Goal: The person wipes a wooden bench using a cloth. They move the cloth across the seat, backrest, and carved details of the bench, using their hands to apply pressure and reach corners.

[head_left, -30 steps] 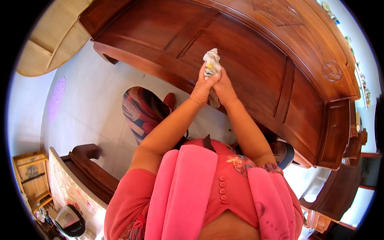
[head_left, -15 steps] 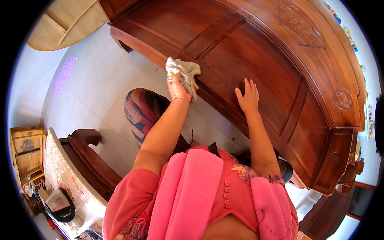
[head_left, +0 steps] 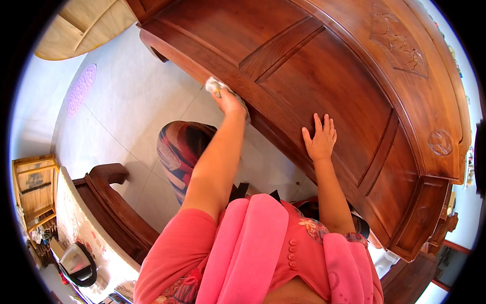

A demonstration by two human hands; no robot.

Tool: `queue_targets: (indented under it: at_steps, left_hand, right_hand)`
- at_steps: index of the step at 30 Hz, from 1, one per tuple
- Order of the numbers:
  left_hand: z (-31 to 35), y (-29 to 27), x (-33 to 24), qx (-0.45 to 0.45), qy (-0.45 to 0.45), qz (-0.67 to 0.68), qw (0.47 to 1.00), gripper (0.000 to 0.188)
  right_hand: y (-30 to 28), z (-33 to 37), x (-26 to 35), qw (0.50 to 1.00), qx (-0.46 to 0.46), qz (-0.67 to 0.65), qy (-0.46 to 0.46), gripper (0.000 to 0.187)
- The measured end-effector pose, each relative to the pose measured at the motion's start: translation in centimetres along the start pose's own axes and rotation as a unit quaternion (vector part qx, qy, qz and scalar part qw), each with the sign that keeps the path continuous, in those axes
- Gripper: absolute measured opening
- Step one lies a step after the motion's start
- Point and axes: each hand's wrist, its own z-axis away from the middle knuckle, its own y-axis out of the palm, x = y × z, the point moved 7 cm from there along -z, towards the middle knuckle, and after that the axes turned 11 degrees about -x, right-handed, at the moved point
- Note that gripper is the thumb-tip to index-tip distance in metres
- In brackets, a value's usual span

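Observation:
A long dark reddish-brown wooden bench (head_left: 324, 76) with a paneled seat and a carved backrest stretches across the view. My left hand (head_left: 229, 103) is closed around a crumpled whitish cloth (head_left: 215, 86), pressed against the front face of the seat's edge. Part of the cloth is hidden behind my fingers. On the seat panel my right hand (head_left: 321, 138) lies flat with its fingers spread, holding nothing.
A purple oval mat (head_left: 81, 91) lies on the pale tiled floor (head_left: 119, 114). At upper left is a light wooden round top (head_left: 91, 28). A table with a flowered cover (head_left: 83, 215) stands at lower left, beside a dark curved wooden leg (head_left: 109, 175).
My left hand and the cloth have dropped from the top of the seat's edge to its front face. In the picture, the bench has shifted slightly right and down.

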Motion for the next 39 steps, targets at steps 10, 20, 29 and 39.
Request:
queue_targets:
  at_steps: [10, 20, 29, 39]
  left_hand:
    - [-13.4, 5.6, -9.0, 0.016, 0.123, 0.041, 0.991, 0.056]
    - [-4.1, -0.5, -0.4, -0.040, 0.147, -0.055, 0.987, 0.061]
    - [12.8, -8.1, 10.7, -0.030, -0.038, -0.186, 0.981, 0.059]
    - [-0.2, -2.6, 6.0, 0.000, 0.117, -0.040, 0.992, 0.033]
  right_hand:
    - [-0.2, 0.0, -0.1, 1.000, -0.006, -0.009, -0.003, 0.068]
    - [0.1, -0.1, 0.2, 1.000, -0.016, -0.009, -0.006, 0.067]
    - [0.1, -0.3, 0.0, 1.000, -0.019, -0.010, 0.003, 0.067]
    - [0.0, 0.0, -0.1, 1.000, -0.012, -0.009, 0.012, 0.067]
